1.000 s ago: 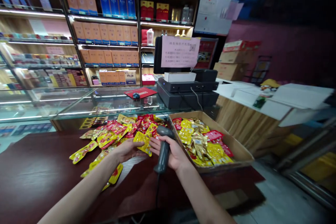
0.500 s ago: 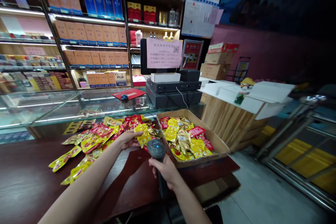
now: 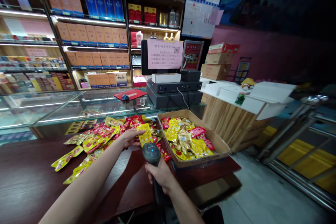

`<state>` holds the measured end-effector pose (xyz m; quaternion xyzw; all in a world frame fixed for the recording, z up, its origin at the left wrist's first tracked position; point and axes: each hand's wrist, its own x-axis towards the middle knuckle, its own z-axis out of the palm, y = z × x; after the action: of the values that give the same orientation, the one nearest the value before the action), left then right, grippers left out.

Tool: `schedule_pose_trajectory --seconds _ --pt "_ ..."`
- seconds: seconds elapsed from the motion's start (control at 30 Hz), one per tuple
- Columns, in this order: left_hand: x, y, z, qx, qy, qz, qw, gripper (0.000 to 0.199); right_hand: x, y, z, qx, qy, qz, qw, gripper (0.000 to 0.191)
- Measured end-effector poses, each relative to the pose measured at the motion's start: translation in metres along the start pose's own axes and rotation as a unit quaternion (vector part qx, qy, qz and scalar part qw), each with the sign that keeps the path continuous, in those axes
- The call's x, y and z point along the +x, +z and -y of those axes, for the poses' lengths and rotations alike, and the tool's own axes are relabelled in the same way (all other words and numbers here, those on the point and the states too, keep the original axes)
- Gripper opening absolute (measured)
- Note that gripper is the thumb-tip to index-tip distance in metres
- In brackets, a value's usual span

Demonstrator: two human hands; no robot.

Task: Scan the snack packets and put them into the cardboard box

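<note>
My left hand (image 3: 131,138) pinches a yellow packet (image 3: 145,134) by its left edge, above the dark red table. Wrapped round the handle of a black barcode scanner (image 3: 151,153) is my right hand (image 3: 160,175); the scanner's head, with a small blue light, is just below the yellow packet. A pile of red, yellow and gold packets (image 3: 101,131) spreads to the left of and behind my left hand. On the right, a cardboard box (image 3: 220,142) holds more packets of the same colours. Some red packets (image 3: 164,153) lie between the scanner and the box.
Behind the table is a glass counter (image 3: 60,106) with a red folder (image 3: 135,93) and a black till (image 3: 170,99) with a monitor (image 3: 144,57). Shelves of boxes stand at the back left. A metal railing (image 3: 296,140) is at the right.
The scanner in my right hand has moved left, nearer the yellow packet, uncovering red packets beside the box. My left hand still holds the yellow packet, nearly in place.
</note>
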<state>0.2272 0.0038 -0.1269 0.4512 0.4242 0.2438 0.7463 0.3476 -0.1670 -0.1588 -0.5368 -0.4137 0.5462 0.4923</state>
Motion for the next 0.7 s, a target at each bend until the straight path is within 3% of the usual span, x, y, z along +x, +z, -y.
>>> schedule_pose_trajectory --seconds 0.33,0.47,0.53,0.7 --pt "-0.005 0.005 -0.002 0.003 0.008 -0.027 1.000 0.048 -0.005 0.000 0.004 0.006 0.004 -0.010 1.000 0.009" --pt "-0.010 0.002 0.001 0.017 -0.018 0.021 0.999 0.041 -0.010 -0.012 0.026 0.020 -0.107 -0.127 0.986 0.019" --pt "-0.016 0.004 0.003 0.028 -0.029 0.052 0.998 0.040 -0.012 -0.020 0.040 0.037 -0.128 -0.161 0.978 0.025" --pt "-0.037 0.029 -0.008 0.025 -0.045 0.113 0.992 0.041 -0.015 -0.043 0.072 0.204 0.031 -0.075 0.976 0.025"
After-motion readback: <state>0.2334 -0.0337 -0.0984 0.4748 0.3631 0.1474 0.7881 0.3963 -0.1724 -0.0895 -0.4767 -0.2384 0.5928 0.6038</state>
